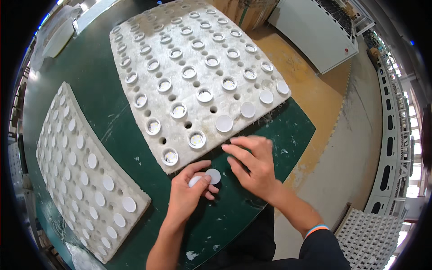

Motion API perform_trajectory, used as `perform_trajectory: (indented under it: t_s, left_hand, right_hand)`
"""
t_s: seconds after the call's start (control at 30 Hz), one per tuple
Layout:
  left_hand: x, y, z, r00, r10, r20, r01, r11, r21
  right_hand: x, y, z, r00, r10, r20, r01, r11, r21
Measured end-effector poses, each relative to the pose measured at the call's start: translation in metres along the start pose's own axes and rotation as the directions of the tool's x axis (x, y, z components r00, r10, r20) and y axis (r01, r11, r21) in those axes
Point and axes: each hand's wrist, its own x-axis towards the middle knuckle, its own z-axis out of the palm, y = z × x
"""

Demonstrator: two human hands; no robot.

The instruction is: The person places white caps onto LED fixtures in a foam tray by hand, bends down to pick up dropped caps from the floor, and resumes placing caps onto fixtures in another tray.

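Observation:
My left hand (189, 184) is closed on white round covers (213, 176); two show, one partly behind the thumb. To its right, my right hand (254, 164) has its fingers bent and apart, with nothing seen in them, just off the near edge of a large white foam board (148, 81). Rows of small round white cups with light-coloured discs inside, such as the cup (196, 139), sit in that board. Along its near right edge, several cups have plain white tops, like the capped cup (224, 123).
A second foam board (139, 202) with rows of white-topped pieces lies at the left on the green table (225, 229). Beyond the table stand a white cabinet (310, 36) and a cardboard box (252, 13). A rack of studded boards (369, 238) is at the lower right.

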Motion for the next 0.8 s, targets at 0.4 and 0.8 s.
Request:
perform_trajectory:
  t_s: [0.4,0.8]
  left_hand:
    - [-0.007,-0.003,0.006,1.000,0.001,-0.002,0.000,1.000,0.028]
    - [-0.007,0.002,-0.002,0.997,-0.082,0.011,0.081,0.996,0.037]
  right_hand:
    - [-0.016,-0.009,-0.009,0.670,0.402,0.624,-0.707,0.600,0.373]
    - [-0.013,0.003,-0.009,0.498,0.405,0.767,-0.867,0.250,0.431]
